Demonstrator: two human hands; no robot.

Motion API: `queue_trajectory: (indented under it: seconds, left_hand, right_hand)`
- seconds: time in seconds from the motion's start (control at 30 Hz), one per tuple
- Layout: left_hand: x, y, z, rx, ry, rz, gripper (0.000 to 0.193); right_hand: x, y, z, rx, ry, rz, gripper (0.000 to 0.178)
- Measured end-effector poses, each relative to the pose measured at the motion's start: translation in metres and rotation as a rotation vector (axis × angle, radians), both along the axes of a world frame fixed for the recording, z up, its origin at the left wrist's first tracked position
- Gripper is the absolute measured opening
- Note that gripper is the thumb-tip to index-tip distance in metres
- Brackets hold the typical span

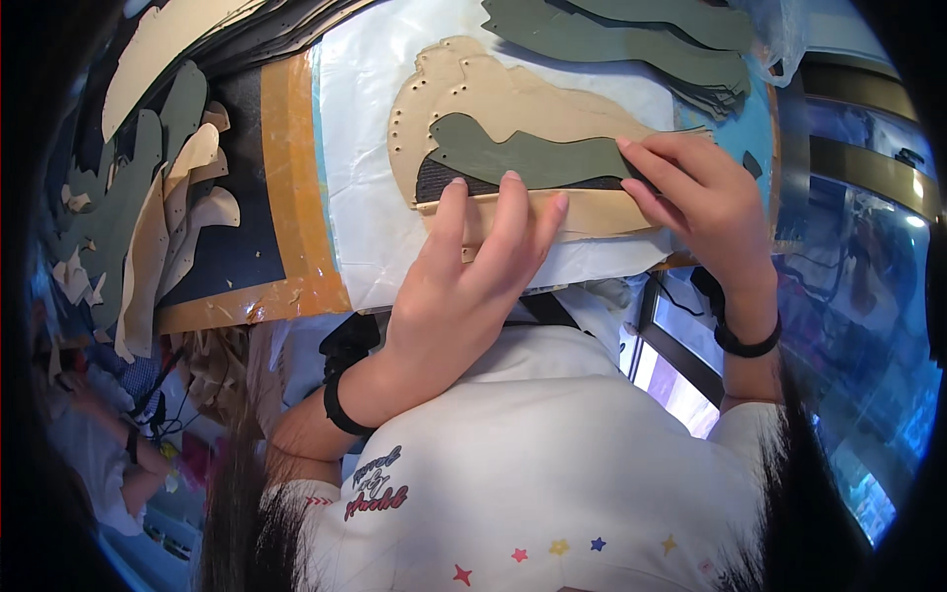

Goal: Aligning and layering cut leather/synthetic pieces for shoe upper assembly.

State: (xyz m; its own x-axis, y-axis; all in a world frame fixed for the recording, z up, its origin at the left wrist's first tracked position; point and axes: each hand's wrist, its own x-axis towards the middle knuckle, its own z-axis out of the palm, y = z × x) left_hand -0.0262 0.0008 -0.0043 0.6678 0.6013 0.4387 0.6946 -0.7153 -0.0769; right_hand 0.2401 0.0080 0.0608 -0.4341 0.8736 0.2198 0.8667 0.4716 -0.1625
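Observation:
A curved green shoe-upper piece [533, 156] lies over a larger beige shoe-upper piece [493, 89] with small punched holes. Between the green piece and a folded beige strip [602, 209] shows a dark ribbed patch [454, 183]. My left hand [473, 257] lies with its fingers spread, fingertips pressing on the strip and the green piece's lower edge. At the right end, my right hand [695, 187] pinches the green piece's tip between thumb and forefinger.
White sheeting [360, 178] covers the bench, bordered by brown tape [291, 158]. Green cut pieces [621, 44] are stacked at the far right. More green and beige pieces [148, 217] heap up at the left. A clear plastic bag [784, 39] hangs over the far right corner.

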Motion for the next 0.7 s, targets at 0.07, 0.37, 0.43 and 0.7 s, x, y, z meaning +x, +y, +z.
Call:
queue_trajectory:
  seconds: [0.07, 0.37, 0.43, 0.7]
  left_hand:
    - [0.001, -0.001, 0.005, -0.025, 0.06, 0.007, 0.075]
    - [0.003, -0.003, 0.017, -0.142, 0.089, -0.007, 0.074]
    - [0.003, -0.003, 0.016, -0.148, 0.064, -0.011, 0.073]
    - [0.002, -0.003, 0.006, -0.147, 0.009, 0.005, 0.069]
  right_hand:
    - [0.001, 0.0, 0.0, 0.021, -0.024, 0.023, 0.027]
    - [0.001, 0.024, 0.018, 0.073, -0.288, 0.183, 0.026]
    - [-0.006, 0.036, 0.025, 0.324, -0.276, 0.227, 0.018]
    - [-0.029, 0.015, 0.049, 0.142, -0.295, 0.056, 0.02]
